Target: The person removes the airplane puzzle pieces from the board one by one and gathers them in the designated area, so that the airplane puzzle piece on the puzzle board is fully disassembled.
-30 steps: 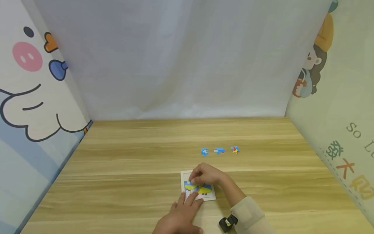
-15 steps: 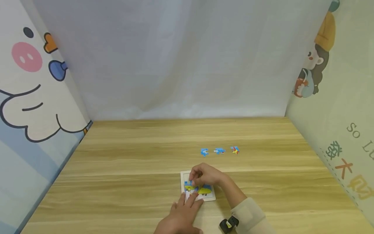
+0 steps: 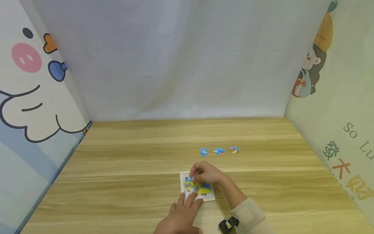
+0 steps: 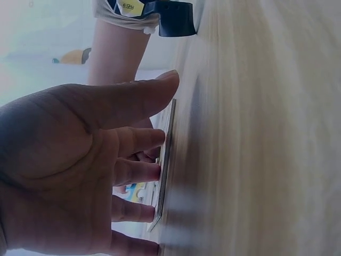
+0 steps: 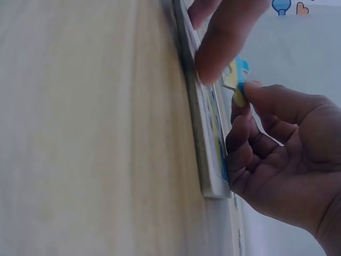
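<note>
A small jigsaw puzzle in a pale frame (image 3: 181,183) lies near the front of the table, with blue and yellow pieces in it. My right hand (image 3: 206,173) pinches a blue and yellow puzzle piece (image 5: 240,72) between thumb and fingers. In the right wrist view that piece is raised and tilted over the frame. My left hand (image 3: 181,214) rests its spread, straight fingers on the near left part of the puzzle. Its palm and thumb (image 4: 144,98) show in the left wrist view. Fingers hide some of the picture.
Beyond the frame lie three loose puzzle pieces in a row: a blue one (image 3: 204,152), a blue and white one (image 3: 219,151) and a blue, red and yellow one (image 3: 235,150). A grey-white curtain (image 3: 187,65) closes the back; printed panels flank the wooden table (image 3: 117,178).
The blue and yellow piece in my right hand has shifted slightly up and away from the pieces around it. My left hand stays nearly still on the puzzle.
</note>
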A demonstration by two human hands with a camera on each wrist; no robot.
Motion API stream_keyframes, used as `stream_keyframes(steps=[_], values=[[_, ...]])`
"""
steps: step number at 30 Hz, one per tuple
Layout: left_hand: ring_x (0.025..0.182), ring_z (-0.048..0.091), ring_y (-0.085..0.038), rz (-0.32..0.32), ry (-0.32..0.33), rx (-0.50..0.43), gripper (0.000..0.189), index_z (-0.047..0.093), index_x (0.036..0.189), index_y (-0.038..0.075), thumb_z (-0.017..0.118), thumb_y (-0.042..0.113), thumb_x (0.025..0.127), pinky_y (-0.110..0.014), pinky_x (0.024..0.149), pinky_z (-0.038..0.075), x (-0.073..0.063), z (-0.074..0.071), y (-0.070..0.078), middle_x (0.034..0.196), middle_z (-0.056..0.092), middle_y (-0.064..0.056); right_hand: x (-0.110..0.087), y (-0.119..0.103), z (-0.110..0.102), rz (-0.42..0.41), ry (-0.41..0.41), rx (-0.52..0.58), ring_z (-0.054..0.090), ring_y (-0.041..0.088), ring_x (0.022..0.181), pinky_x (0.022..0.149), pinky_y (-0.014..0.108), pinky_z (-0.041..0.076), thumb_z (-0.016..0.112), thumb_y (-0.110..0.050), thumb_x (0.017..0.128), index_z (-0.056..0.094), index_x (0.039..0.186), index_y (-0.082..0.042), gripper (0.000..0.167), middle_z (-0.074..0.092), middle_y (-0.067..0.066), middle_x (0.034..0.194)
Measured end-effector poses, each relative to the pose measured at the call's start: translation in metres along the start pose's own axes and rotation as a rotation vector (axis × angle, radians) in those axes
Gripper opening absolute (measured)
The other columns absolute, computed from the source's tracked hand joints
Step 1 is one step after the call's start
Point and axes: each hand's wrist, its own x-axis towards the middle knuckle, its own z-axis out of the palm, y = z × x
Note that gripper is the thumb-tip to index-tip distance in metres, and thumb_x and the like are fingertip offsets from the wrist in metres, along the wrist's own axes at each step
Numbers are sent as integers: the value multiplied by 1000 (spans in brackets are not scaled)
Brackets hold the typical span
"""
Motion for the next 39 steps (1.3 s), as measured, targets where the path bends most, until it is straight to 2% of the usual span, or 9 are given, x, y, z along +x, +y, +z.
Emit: stream_keyframes(steps=[3,8,16,24,29,39], values=[[130,20,-47,0,15,-26,78,42,139,17,77,36,72,-68,90,28,0,-1,0,147,27,-9,0,-2,-1,-6,16,9,50,14,66,57,27,41,61,3,83,60,87,1,4,58,3,76],[129,24,-47,0,56,-1,77,45,138,17,79,35,71,-68,89,30,-2,1,3,145,30,-9,-3,-4,-3,-3,48,18,50,15,68,58,27,42,62,1,84,61,88,0,5,59,4,78],[126,29,-47,-40,113,30,65,52,130,14,78,32,73,-68,81,35,2,5,8,140,37,-12,-9,-6,-7,-31,92,41,46,13,61,55,27,40,62,-1,85,61,90,1,5,58,2,77],[128,27,-46,-39,102,35,75,49,134,15,81,35,68,-69,82,34,0,7,8,143,33,-12,-21,-7,-15,-46,182,30,51,17,73,63,28,43,63,-3,85,63,91,2,8,58,6,82],[127,26,-49,-33,112,41,75,49,134,16,81,35,69,-67,83,35,-1,8,6,144,33,-11,-25,-2,-22,-52,213,30,51,17,74,64,28,43,63,-4,86,63,92,3,9,58,6,83],[125,28,-50,-31,126,102,77,49,134,18,80,39,67,-65,83,37,-1,10,6,143,35,-10,-31,14,-39,25,310,54,51,16,71,60,27,42,63,-5,86,63,95,2,12,60,8,84]])
